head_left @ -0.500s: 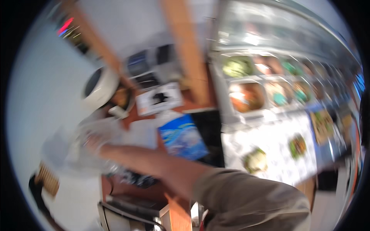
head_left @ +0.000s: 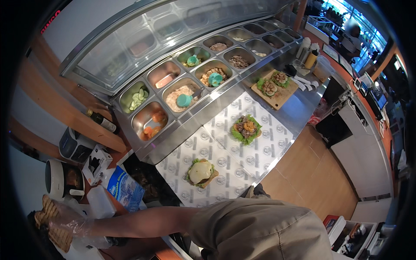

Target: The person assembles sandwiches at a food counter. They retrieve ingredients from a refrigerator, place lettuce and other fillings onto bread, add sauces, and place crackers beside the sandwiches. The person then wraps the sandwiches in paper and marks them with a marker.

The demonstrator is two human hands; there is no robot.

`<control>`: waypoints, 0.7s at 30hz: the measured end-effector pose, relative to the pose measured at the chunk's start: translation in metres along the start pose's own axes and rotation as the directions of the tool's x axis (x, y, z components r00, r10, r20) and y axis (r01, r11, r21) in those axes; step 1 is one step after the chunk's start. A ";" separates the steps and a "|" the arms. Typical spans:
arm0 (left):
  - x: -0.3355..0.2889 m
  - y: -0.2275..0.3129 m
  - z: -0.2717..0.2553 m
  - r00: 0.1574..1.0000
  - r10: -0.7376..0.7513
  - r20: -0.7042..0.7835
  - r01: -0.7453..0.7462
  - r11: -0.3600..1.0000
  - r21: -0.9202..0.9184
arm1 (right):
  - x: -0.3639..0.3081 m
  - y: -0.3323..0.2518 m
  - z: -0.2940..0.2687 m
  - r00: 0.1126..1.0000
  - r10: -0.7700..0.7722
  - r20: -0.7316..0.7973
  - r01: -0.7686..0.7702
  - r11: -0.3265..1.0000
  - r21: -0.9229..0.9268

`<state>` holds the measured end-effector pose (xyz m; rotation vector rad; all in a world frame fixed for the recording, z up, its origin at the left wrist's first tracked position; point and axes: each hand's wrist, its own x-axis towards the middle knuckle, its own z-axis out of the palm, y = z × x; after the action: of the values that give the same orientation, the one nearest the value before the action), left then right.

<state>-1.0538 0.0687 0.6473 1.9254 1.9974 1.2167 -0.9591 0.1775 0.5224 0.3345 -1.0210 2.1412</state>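
My right hand (head_left: 71,222), in a clear plastic glove, reaches across to the lower left. It is closed on grilled bread slices (head_left: 60,236) with dark grill marks; its fingertips are partly hidden by the bread and the loose film. My left hand is not in view. To the right of the arm, an open sandwich topped with a white melted slice (head_left: 201,172) lies on printed white paper (head_left: 225,169). Farther back on the paper is another, layered with lettuce and orange-brown filling (head_left: 246,129).
A stainless topping counter (head_left: 208,97) with raised glass lid holds several pans of food and teal scoops. Two topped sandwiches lie on a wooden board (head_left: 277,102). A white air fryer (head_left: 54,180), blue glove packet (head_left: 125,188) and dark bottle (head_left: 102,121) stand left. A person (head_left: 350,41) is far right.
The view has swung to the right, bringing the whole topping counter in. My right hand, earlier apart from the grilled bread, has moved down to it and taken hold of it.
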 end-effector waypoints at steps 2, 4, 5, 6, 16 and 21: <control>0.036 -0.012 0.072 0.981 -0.153 0.122 0.185 0.931 -0.315 | -0.043 -0.067 -0.052 0.964 -0.228 -0.141 0.205 0.966 -0.159; 0.053 -0.011 0.159 0.999 -0.042 0.014 0.044 0.948 -0.316 | -0.092 -0.126 -0.107 0.889 -0.314 -0.334 0.125 0.867 -0.482; 0.063 -0.005 0.203 0.952 -0.297 0.074 0.286 0.778 -0.559 | -0.116 -0.157 -0.138 0.850 -0.373 -0.371 0.121 0.825 -0.552; 0.067 0.004 0.257 0.974 -0.138 0.181 0.225 0.694 -0.684 | -0.139 -0.188 -0.169 0.810 -0.437 -0.392 0.118 0.775 -0.621; -0.022 0.221 0.806 0.894 -0.253 0.369 0.435 0.291 -0.852 | -0.512 -0.439 -0.425 0.453 -0.668 -0.591 -0.553 0.310 -0.773; -0.111 0.285 0.876 0.838 -0.239 0.491 0.543 0.272 -0.794 | -0.644 -0.516 -0.422 0.270 -0.496 -0.825 -0.299 0.772 -0.561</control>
<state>-0.2971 0.3348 0.1804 0.8390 1.0428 1.3419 -0.1108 0.3889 0.2138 -1.1558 -0.7772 1.2170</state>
